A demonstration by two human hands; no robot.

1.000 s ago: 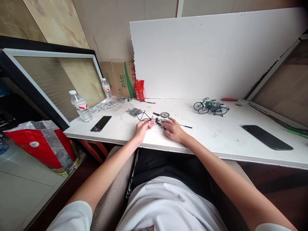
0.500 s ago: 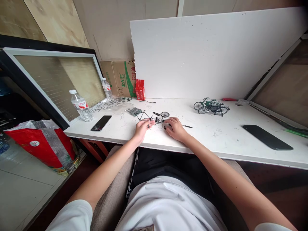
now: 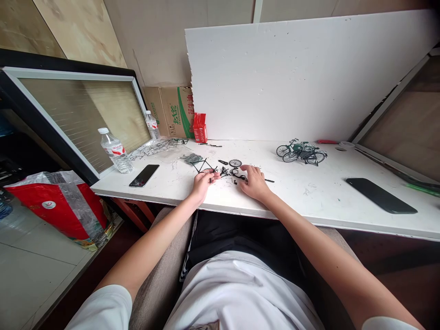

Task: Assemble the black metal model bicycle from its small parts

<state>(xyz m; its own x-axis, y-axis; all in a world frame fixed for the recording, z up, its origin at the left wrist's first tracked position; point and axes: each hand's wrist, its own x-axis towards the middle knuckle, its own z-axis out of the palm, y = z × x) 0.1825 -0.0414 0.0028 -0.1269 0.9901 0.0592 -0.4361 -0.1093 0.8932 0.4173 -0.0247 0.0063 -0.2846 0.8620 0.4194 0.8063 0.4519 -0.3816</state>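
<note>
In my left hand (image 3: 204, 184) is a thin black model bicycle frame (image 3: 205, 166), pinched between the fingers just above the table. My right hand (image 3: 254, 182) rests over small black parts (image 3: 237, 174), its fingers apart and the thumb off to the side. Between the hands lies a cluster of tiny black pieces (image 3: 224, 172), too small to name one by one. A spoked model wheel (image 3: 235, 163) lies flat just beyond them, beside a flat black piece (image 3: 223, 162). One thin black rod (image 3: 269, 180) sticks out past my right hand.
Two assembled model bicycles (image 3: 300, 153) stand at the right. A black phone (image 3: 144, 175) and water bottle (image 3: 117, 153) are at the left, near parts sprues (image 3: 160, 147). A dark oblong object (image 3: 381, 195) lies at far right. Behind stand a red box (image 3: 200, 128) and white board (image 3: 292, 82).
My right hand has shifted slightly right and its fingers have spread, uncovering more of the small black parts. The left hand keeps its place with the bicycle frame.
</note>
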